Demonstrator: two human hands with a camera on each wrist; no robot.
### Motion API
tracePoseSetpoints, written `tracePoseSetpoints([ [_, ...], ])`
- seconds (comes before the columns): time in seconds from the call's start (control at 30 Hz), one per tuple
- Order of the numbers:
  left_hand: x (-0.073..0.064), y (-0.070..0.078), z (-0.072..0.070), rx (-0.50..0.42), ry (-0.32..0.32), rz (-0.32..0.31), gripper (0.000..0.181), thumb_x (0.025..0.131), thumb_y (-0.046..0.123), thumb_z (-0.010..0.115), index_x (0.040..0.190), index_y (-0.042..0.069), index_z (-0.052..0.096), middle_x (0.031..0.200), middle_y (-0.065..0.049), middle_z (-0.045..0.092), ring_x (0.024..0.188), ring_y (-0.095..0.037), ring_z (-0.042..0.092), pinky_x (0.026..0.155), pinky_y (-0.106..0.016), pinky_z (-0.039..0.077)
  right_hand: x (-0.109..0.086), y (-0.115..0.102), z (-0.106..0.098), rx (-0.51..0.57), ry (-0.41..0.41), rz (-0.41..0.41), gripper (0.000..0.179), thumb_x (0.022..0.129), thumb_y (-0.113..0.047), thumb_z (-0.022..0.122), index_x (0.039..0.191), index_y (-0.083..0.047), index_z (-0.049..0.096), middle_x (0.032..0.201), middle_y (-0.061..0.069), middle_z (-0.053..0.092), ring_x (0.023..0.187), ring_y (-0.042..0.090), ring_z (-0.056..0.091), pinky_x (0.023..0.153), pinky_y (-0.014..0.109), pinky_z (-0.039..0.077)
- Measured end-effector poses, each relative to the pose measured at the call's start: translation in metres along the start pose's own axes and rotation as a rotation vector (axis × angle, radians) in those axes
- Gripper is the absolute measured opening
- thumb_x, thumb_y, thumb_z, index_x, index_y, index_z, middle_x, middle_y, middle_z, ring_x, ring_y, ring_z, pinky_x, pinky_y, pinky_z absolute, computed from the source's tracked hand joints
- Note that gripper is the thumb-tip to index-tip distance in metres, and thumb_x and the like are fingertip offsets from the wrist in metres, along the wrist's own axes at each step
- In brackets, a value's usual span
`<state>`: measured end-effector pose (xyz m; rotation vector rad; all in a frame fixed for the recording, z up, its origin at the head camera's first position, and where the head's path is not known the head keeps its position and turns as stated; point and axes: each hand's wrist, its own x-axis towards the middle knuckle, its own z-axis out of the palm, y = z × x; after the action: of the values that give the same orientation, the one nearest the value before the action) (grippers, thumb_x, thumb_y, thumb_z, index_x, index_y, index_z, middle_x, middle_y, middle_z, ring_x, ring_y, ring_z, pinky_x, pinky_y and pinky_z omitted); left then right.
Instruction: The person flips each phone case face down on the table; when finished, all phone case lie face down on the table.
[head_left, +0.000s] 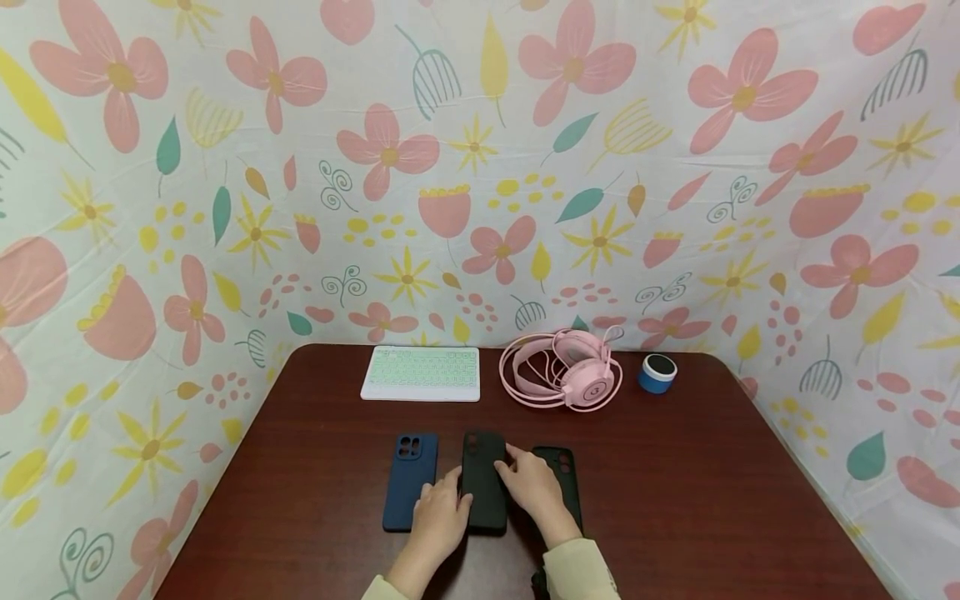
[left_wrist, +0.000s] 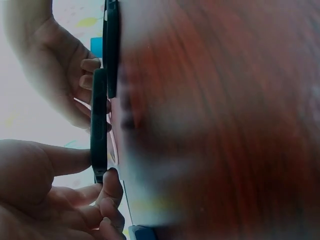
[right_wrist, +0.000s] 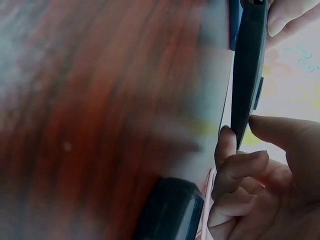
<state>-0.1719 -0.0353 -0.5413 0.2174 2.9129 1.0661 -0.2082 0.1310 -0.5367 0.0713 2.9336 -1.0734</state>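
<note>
A black phone case is held a little above the brown table between my two hands, its back with the camera cutouts facing up. My left hand grips its left edge low down, thumb on top and fingers beneath, as the left wrist view shows. On the upper right edge, my right hand pinches the same case between thumb and fingers. A blue phone case lies flat at the left. Under my right hand and forearm, another black phone case is partly hidden.
Along the table's back edge stand a white keyboard with green keys, pink headphones and a small blue cylinder with a dark top. Flower-patterned cloth hangs behind and at both sides.
</note>
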Motion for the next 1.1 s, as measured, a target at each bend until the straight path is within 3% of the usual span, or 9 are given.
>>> tracePoseSetpoints([
  [0.33,0.003,0.0001,0.0046,0.031,-0.067,-0.037,0.051,0.092,0.022,0.066,0.136,0.0,0.05,0.114,-0.017,0.06,0.094,-0.032,0.051,0.074,-0.05,0.042,-0.0011,0.0004,0.0019,-0.058,-0.009,0.017,0.043,0.092,-0.027,0.066,0.129,-0.006,0.062,0.069,-0.004,0.056,0.048,0.014,0.047,0.045,0.031,0.037],
  [0.87,0.0036,0.0043,0.0063,0.078,-0.087,-0.061,0.049,0.09,0.019,0.068,0.133,-0.001,0.053,0.109,-0.015,0.059,0.087,-0.027,0.047,0.07,-0.046,0.04,-0.0052,-0.005,0.0024,-0.109,0.002,0.04,0.046,0.09,-0.027,0.069,0.13,-0.006,0.062,0.054,0.0,0.048,0.041,0.014,0.038,0.041,0.03,0.031],
  [0.97,0.0031,0.0054,0.0067,0.087,-0.092,-0.058,0.049,0.09,0.017,0.069,0.133,-0.001,0.054,0.107,-0.014,0.059,0.085,-0.026,0.046,0.068,-0.044,0.04,-0.0063,-0.006,0.0024,-0.121,-0.004,0.059,0.047,0.089,-0.027,0.07,0.13,-0.006,0.062,0.07,0.007,0.062,0.042,0.016,0.04,0.042,0.031,0.031],
  [1.1,0.003,0.0053,0.0079,0.087,-0.086,-0.053,0.048,0.091,0.018,0.068,0.132,-0.001,0.054,0.107,-0.014,0.059,0.086,-0.027,0.047,0.069,-0.045,0.04,-0.0059,-0.0072,0.0019,-0.141,-0.012,0.07,0.047,0.088,-0.027,0.071,0.129,-0.005,0.063,0.112,0.015,0.066,0.058,0.023,0.058,0.047,0.036,0.04],
])
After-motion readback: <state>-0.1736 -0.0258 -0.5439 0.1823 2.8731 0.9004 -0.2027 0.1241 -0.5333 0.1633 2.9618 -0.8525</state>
